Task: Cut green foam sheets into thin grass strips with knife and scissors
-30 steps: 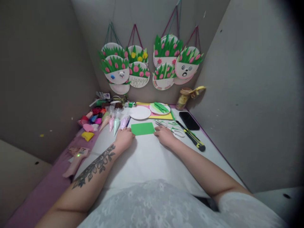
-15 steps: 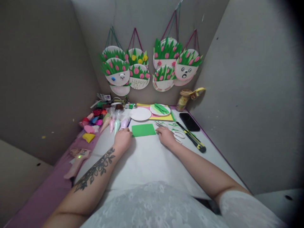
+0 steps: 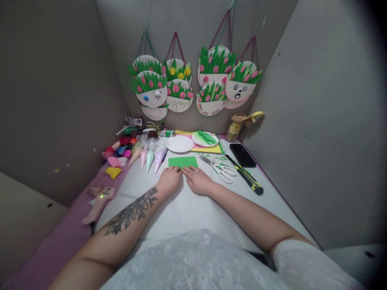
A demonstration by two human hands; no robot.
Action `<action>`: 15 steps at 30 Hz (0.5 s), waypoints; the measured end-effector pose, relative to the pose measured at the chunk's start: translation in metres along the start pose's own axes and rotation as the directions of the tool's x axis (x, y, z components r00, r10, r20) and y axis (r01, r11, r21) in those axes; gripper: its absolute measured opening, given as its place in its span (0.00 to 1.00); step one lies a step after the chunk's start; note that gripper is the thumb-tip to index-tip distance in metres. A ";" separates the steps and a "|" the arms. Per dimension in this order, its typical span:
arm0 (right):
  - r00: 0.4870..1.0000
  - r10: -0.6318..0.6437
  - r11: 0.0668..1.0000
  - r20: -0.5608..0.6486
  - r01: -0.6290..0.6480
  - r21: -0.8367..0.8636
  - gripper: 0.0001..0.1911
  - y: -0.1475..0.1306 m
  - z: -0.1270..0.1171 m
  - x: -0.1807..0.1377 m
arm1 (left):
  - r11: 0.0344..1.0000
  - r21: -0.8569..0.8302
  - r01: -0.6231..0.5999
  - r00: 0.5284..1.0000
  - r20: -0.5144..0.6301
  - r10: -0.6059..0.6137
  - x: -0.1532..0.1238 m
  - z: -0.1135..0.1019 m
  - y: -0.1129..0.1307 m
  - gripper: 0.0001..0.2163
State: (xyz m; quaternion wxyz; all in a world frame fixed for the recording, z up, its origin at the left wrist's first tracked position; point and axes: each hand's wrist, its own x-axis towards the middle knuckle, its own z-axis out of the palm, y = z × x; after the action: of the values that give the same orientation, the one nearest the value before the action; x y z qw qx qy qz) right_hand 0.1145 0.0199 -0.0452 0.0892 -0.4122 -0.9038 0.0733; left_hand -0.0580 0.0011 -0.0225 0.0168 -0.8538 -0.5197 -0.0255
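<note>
Holding green strips, a white plate rests beyond the green paper rectangle, at whose near edge left fingers and right fingers nearly meet; whether they pinch, I cannot tell.

On my feed, the left hand and right hand hide the near edge of the green sheet; clutter at the far-left corner of the table blurs.

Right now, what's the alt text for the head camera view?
A person's hands rest close together at the near edge of a green sheet on a white surface. Scissors and a cutter lie to the right; decorated plates hang on the wall behind.
</note>
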 end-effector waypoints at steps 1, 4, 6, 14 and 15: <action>1.000 0.013 1.000 0.017 -0.013 -0.019 0.28 -0.001 -0.001 0.000 | 1.000 0.005 0.000 1.000 0.004 0.000 0.000 0.001 0.001 0.15; 0.997 0.061 0.996 0.040 -0.058 -0.073 0.27 -0.005 -0.005 -0.002 | 0.999 0.035 0.029 1.000 0.010 -0.029 -0.001 -0.002 0.002 0.14; 0.995 0.092 0.991 0.048 -0.087 -0.099 0.26 -0.006 -0.008 -0.004 | 0.996 0.072 0.061 0.998 0.017 -0.062 -0.003 -0.006 0.001 0.14; 0.973 0.228 0.960 0.039 -0.218 -0.173 0.25 0.014 -0.017 -0.018 | 0.980 0.140 0.143 0.986 0.065 -0.153 -0.006 -0.016 -0.009 0.15; 0.972 0.233 0.959 0.034 -0.224 -0.176 0.25 0.016 -0.018 -0.019 | 0.978 0.139 0.155 0.984 0.065 -0.165 -0.006 -0.016 -0.010 0.15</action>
State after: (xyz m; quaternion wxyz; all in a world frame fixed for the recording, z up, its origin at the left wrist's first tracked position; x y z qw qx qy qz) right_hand 0.1424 0.0173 -0.0325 0.0197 -0.5179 -0.8551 0.0165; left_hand -0.0702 -0.0008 -0.0070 0.0519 -0.8064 -0.5876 0.0407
